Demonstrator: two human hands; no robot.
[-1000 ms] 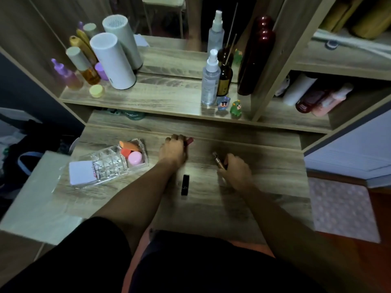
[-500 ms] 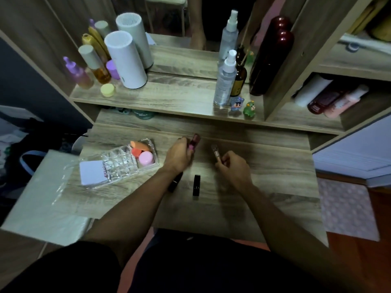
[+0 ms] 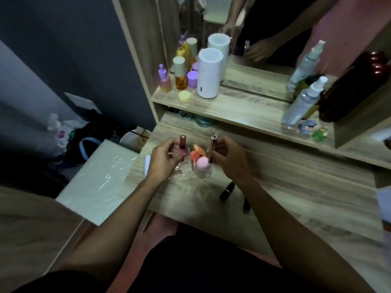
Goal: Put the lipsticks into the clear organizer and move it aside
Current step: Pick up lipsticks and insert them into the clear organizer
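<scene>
Both hands up over the organizer (image 3: 191, 168), which sits on the desk (image 3: 296, 187) near its left edge, toward the back. Organizer is clear plastic and motion-blurred, so its compartments are hard to read; pink and orange sponges (image 3: 200, 158) show in its right part.

Left hand (image 3: 164, 158): fingers closed around a pink lipstick (image 3: 182, 142), held upright, cap end up, above the organizer's left part.

Right hand (image 3: 227, 156): fingers pinched on a slim clear-capped lipstick (image 3: 213, 145), also upright, just right of the sponges. Its lower tip is at the organizer's right side; can't tell if it touches.

Two black lipsticks lie flat on the desk, right of the organizer and toward the front edge: one (image 3: 227, 190) just under the right wrist, the other (image 3: 246, 205) nearer the front, partly hidden by the forearm. Close together; can't tell if they touch.

Shelf (image 3: 243, 108) behind the desk carries a white cylinder (image 3: 209, 72) at left and a spray bottle (image 3: 304, 101) at right.
</scene>
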